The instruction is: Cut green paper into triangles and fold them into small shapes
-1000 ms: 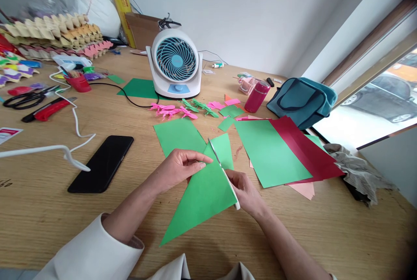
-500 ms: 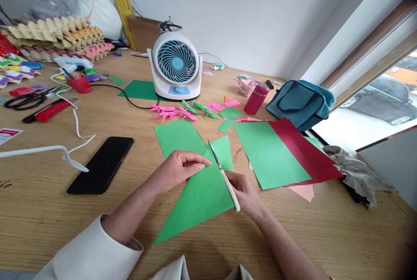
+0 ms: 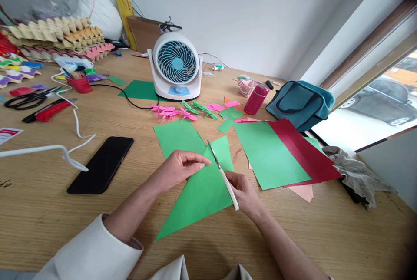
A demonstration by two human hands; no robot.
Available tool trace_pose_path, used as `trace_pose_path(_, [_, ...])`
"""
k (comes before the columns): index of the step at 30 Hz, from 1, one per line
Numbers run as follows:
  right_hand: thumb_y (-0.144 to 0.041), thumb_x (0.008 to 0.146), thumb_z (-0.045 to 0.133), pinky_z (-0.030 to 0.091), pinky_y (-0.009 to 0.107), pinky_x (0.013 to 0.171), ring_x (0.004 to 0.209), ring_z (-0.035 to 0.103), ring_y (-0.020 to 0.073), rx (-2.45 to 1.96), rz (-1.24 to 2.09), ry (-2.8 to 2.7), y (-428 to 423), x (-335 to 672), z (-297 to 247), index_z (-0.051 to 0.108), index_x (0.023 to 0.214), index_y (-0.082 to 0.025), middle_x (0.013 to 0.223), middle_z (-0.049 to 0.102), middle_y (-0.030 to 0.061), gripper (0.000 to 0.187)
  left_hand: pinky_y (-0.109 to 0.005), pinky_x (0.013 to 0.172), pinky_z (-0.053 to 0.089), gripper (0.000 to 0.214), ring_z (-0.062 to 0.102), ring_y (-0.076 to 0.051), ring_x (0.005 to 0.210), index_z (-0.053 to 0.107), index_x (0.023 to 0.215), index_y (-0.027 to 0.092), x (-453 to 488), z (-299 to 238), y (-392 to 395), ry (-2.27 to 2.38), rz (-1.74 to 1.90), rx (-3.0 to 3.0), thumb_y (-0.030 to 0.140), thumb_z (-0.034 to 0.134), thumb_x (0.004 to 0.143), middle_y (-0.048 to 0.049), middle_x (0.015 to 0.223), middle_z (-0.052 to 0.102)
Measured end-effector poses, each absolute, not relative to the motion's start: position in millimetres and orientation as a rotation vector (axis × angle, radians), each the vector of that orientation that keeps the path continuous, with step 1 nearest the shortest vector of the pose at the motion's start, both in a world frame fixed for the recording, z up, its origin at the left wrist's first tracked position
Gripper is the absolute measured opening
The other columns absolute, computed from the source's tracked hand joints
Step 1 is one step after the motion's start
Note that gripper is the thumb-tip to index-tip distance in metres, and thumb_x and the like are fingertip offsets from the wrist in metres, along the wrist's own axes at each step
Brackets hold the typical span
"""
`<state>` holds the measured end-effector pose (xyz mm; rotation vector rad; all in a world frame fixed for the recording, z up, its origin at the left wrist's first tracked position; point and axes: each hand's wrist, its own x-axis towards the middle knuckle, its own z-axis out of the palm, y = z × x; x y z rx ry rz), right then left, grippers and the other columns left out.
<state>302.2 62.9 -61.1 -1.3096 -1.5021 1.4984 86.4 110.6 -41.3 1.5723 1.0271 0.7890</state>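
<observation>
Left hand (image 3: 177,168) pinches the green sheet (image 3: 200,199) between thumb and fingers; right hand (image 3: 243,189) is closed on the scissors (image 3: 229,189), fingers partly hidden. Sheet sits between both hands, over the table (image 3: 42,210). Judged light, pliable, easily creased: best pinched flat near an edge.

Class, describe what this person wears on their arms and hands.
A loose, plain off-white sleeve with a wide, open cuff covers part of the left forearm. The right forearm shows bare almost to the picture's bottom edge. No glove, watch or bracelet shows on the left hand or right hand.
</observation>
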Motion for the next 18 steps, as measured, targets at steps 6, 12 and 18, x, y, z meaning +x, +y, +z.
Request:
trace_pose_path(6, [-0.068, 0.086, 0.052, 0.021, 0.025, 0.051, 0.059, 0.024, 0.01, -1.344, 1.421, -1.545, 67, 303, -68, 0.046, 0.068, -0.019, 0.062, 0.028, -0.0052, 0.053, -0.02, 0.048, 0.024, 0.031, 0.034, -0.008, 0.053, 0.078, 0.099, 0.015, 86, -49, 113, 1.05, 0.774, 1.566, 0.035, 0.062, 0.083, 0.0019, 0.059, 0.054])
trace_pose_path(12, [-0.053, 0.091, 0.052, 0.021, 0.026, 0.052, 0.057, 0.03, 0.0106, -1.529, 0.92, -1.677, 75, 319, -70, 0.04, 0.065, -0.021, 0.06, 0.034, -0.0048, 0.042, -0.021, 0.059, 0.036, 0.031, 0.049, -0.01, 0.065, 0.076, 0.102, 0.017, 86, -51, 116, 1.039, 0.874, 1.498, 0.037, 0.069, 0.079, -0.0009, 0.079, 0.067])
trace_pose_path(18, [-0.037, 0.085, 0.06, 0.023, 0.026, 0.055, 0.054, 0.037, 0.0123, -1.791, 0.551, -1.826, 79, 327, -65, 0.037, 0.075, -0.024, 0.062, 0.049, -0.0045, 0.027, -0.021, 0.054, 0.035, 0.038, 0.046, -0.008, 0.059, 0.074, 0.101, 0.017, 76, -48, 128, 1.192, 1.2, 1.238, 0.037, 0.077, 0.069, 0.0012, 0.073, 0.063])
